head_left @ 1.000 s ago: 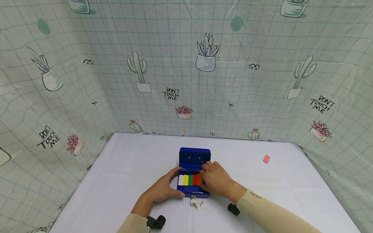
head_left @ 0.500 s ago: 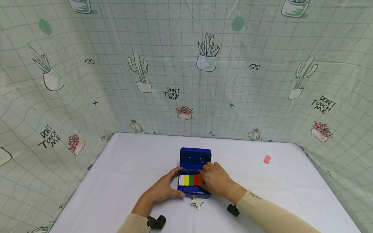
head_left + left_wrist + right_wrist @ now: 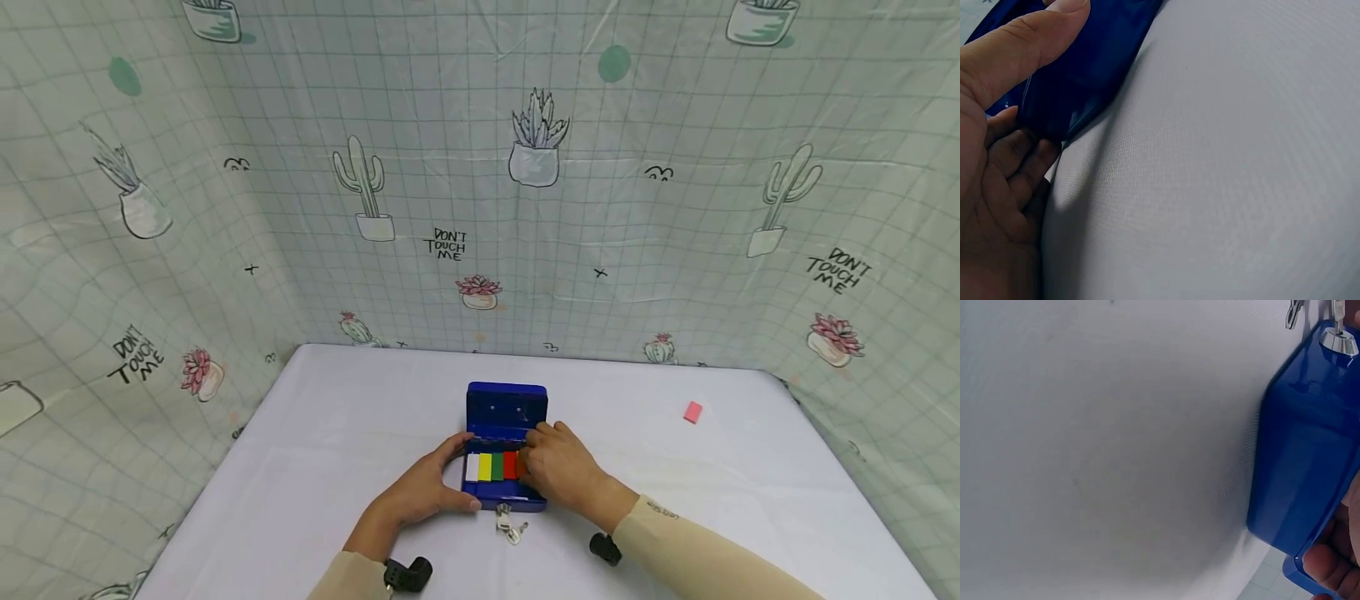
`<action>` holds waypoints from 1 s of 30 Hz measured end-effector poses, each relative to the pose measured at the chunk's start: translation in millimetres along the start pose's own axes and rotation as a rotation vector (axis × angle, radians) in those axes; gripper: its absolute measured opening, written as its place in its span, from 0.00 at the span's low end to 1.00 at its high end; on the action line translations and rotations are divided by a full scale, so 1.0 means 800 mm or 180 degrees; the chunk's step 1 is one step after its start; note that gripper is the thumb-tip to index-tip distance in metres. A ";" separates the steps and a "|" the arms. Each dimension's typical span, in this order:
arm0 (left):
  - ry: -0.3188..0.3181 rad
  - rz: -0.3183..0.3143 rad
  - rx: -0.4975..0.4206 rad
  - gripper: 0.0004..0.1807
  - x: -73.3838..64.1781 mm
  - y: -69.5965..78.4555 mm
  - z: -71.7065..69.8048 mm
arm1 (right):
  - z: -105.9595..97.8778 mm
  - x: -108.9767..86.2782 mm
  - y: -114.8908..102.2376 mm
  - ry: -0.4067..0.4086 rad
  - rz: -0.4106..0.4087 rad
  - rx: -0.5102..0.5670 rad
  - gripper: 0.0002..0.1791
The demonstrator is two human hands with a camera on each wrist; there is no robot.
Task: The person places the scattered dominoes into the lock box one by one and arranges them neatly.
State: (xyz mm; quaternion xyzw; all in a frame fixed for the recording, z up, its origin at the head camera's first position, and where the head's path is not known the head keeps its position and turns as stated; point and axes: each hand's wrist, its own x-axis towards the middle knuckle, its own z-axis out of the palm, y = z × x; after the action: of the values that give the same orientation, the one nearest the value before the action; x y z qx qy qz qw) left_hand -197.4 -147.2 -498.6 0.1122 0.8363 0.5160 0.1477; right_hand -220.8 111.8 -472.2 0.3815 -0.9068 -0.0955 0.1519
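A blue metal cash box (image 3: 504, 492) stands on the white table with its lid (image 3: 507, 408) raised. Inside, a row of flat white, yellow (image 3: 485, 467), green (image 3: 497, 467), red (image 3: 510, 465) and orange (image 3: 522, 467) blocks lies side by side. My left hand (image 3: 423, 492) holds the box's left side, thumb at the front corner and fingers toward the back. Over the box's right end, my right hand (image 3: 564, 471) has its fingers down inside at the orange block, which it mostly covers and seems to pinch. The right fingertips (image 3: 1322, 562) show by the box rim.
Keys (image 3: 513, 532) hang from the lock at the front of the box. A small pink block (image 3: 693, 412) lies alone on the table (image 3: 360, 400) at the right. A patterned cloth (image 3: 420, 192) rises behind and along both sides.
The head view has shifted slightly. My right fingers now cover more of the orange block. My left hand keeps its place on the box.
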 end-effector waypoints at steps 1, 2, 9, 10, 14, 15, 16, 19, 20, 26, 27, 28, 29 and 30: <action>0.0002 -0.0003 0.0006 0.59 0.000 0.000 0.000 | 0.001 0.000 0.000 0.0029 -0.0014 -0.0021 0.19; 0.0004 -0.0002 0.0016 0.59 0.000 0.001 0.001 | 0.003 -0.001 0.001 0.0057 -0.0025 -0.0042 0.19; 0.0007 -0.0014 0.0035 0.59 -0.001 0.002 0.000 | 0.009 -0.003 0.003 0.0330 -0.0020 0.0050 0.20; 0.0005 -0.0008 0.0037 0.59 -0.001 0.002 0.000 | 0.010 -0.003 0.003 0.0346 -0.0005 0.0067 0.20; -0.0021 0.0028 0.0042 0.58 0.000 0.000 -0.001 | 0.011 -0.004 0.005 0.0343 0.0039 0.0091 0.20; -0.0024 0.0030 0.0049 0.58 0.000 0.000 -0.001 | 0.012 -0.004 0.005 0.0340 0.0039 0.0091 0.20; -0.0023 0.0035 0.0054 0.58 0.000 0.000 -0.001 | 0.012 -0.005 0.005 0.0343 0.0037 0.0085 0.20; -0.0017 0.0028 0.0070 0.58 0.001 -0.001 -0.001 | 0.012 -0.005 0.007 0.0393 0.0030 0.0059 0.20; -0.0011 0.0026 0.0082 0.58 0.001 -0.001 -0.001 | 0.013 -0.006 0.007 0.0420 0.0031 0.0049 0.20; 0.0007 0.0015 0.0110 0.59 0.002 -0.001 -0.001 | 0.017 -0.009 0.011 0.0614 0.0077 0.0089 0.22; 0.0007 0.0017 0.0107 0.59 0.002 -0.001 -0.001 | 0.018 -0.010 0.012 0.0639 0.0095 0.0107 0.23; 0.0010 0.0016 0.0106 0.59 0.002 -0.001 0.000 | 0.019 -0.012 0.013 0.0661 0.0113 0.0118 0.23; 0.0011 0.0015 0.0105 0.59 0.002 -0.002 0.000 | 0.020 -0.013 0.014 0.0680 0.0136 0.0130 0.24; 0.0011 0.0017 0.0102 0.59 0.002 -0.002 0.000 | 0.021 -0.014 0.014 0.0691 0.0163 0.0148 0.25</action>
State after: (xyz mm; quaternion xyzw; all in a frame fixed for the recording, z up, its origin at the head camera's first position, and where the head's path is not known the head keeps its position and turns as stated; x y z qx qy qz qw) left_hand -198.7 -147.2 -500.1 0.1158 0.8444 0.5031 0.1431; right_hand -226.8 128.8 -486.5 0.3697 -0.8964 -0.0286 0.2427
